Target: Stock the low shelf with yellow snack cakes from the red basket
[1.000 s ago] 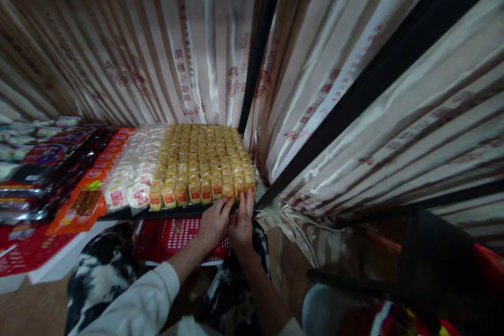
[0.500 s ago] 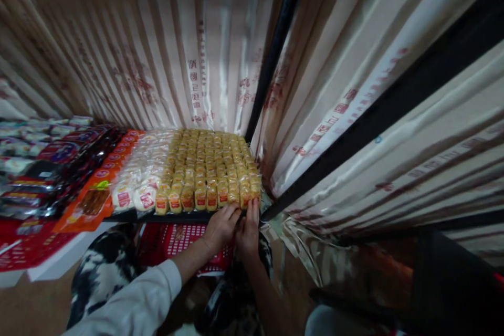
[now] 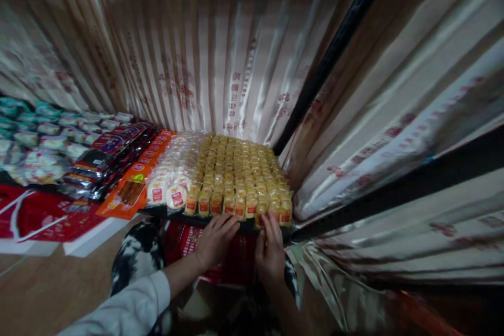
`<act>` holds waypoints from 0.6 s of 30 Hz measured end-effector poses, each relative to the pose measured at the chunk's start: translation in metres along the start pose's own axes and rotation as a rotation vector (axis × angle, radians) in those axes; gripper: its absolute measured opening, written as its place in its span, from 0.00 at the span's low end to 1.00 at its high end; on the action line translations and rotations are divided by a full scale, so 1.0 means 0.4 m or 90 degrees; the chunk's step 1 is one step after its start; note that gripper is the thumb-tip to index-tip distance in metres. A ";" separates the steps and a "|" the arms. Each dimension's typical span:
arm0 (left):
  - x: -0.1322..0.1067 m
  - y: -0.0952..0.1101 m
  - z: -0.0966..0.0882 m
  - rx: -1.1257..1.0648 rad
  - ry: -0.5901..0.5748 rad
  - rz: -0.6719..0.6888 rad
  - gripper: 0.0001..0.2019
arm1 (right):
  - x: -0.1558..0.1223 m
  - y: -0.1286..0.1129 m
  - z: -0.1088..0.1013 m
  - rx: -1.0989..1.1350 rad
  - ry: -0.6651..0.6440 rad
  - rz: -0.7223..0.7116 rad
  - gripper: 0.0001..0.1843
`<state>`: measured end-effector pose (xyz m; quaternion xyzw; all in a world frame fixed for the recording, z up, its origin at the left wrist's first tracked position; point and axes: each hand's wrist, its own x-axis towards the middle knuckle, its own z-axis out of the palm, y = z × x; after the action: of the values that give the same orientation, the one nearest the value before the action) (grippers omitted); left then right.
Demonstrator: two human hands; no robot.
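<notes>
Rows of small yellow wrapped snack packs (image 3: pixel 240 168) with red-and-orange labels stand close together on a dark shelf. At their front edge, my left hand (image 3: pixel 216 239) has its fingers stretched out against the lower front of the row and holds nothing I can see. A little to the right, my right hand (image 3: pixel 271 252) rests extended fingertips on the front packs near the right end. Its fingers lie straight and close together, not wrapped round a pack. White round packs (image 3: pixel 176 197) in clear wrap sit just left of the yellow ones.
Left along the shelf lie an orange snack bag (image 3: pixel 129 194), dark shiny packs (image 3: pixel 92 163) and white-and-green packs (image 3: pixel 47 142). A red plastic basket (image 3: pixel 191 239) is below the shelf. Behind hangs a pleated printed curtain (image 3: pixel 212 63), crossed by black metal posts (image 3: pixel 334 58).
The view has swung left, so the shelf appears further right. My left hand has moved left along the front row, widening the gap between my hands. My right hand stays near the right end.
</notes>
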<state>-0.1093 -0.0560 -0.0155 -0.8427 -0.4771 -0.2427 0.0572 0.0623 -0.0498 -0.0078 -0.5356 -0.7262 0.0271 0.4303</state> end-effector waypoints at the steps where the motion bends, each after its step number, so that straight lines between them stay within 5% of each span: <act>1: -0.019 -0.021 -0.008 0.023 0.011 -0.018 0.21 | 0.004 -0.014 0.007 0.002 -0.021 -0.013 0.24; 9: -0.114 -0.142 -0.047 0.123 0.145 -0.163 0.24 | 0.052 -0.153 0.123 0.039 -0.144 -0.130 0.23; 18: -0.147 -0.172 0.015 0.151 0.211 -0.215 0.18 | 0.207 -0.268 0.246 -0.071 -0.256 -0.217 0.22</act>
<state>-0.1894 -0.0628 -0.0574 -0.6874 -0.6202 -0.3259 0.1914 -0.0875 0.0125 0.0332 -0.4123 -0.8771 0.0201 0.2454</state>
